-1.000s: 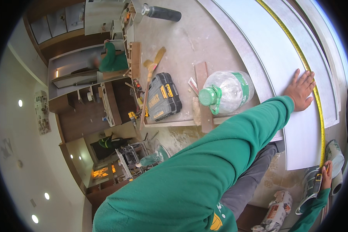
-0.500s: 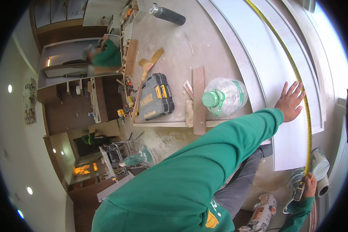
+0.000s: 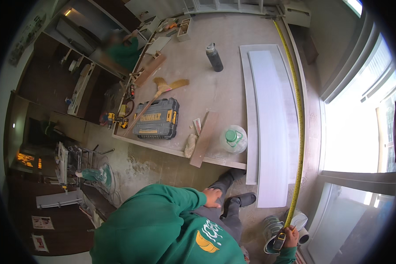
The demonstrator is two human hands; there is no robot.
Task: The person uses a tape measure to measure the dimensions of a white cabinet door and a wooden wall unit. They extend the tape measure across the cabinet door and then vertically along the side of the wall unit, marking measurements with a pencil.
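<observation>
My right hand (image 3: pixel 291 236) is closed around the black and yellow case of a tape measure (image 3: pixel 279 241). Its yellow blade (image 3: pixel 301 127) runs out far ahead, along the right side of a long white panel (image 3: pixel 270 132), to the far end of the worktable. That panel lies on a wider pale board (image 3: pixel 249 167), and its near end overhangs the table. My left hand (image 3: pixel 212 198) rests on my grey-trousered leg with nothing in it, fingers laid over the cloth.
On the table (image 3: pixel 193 70) are a clear bottle with green cap (image 3: pixel 234 140), wood strip (image 3: pixel 204 140), black toolbox (image 3: pixel 156 118), hand broom (image 3: pixel 165 87) and dark flask (image 3: pixel 214 57). Rolls and a bucket (image 3: pixel 273 226) stand by my right hand. Another person (image 3: pixel 123 53) works at far left.
My left hand has left the white panel and come back to my leg. The view has turned and now takes in the table's far end. My right hand still holds the tape measure.
</observation>
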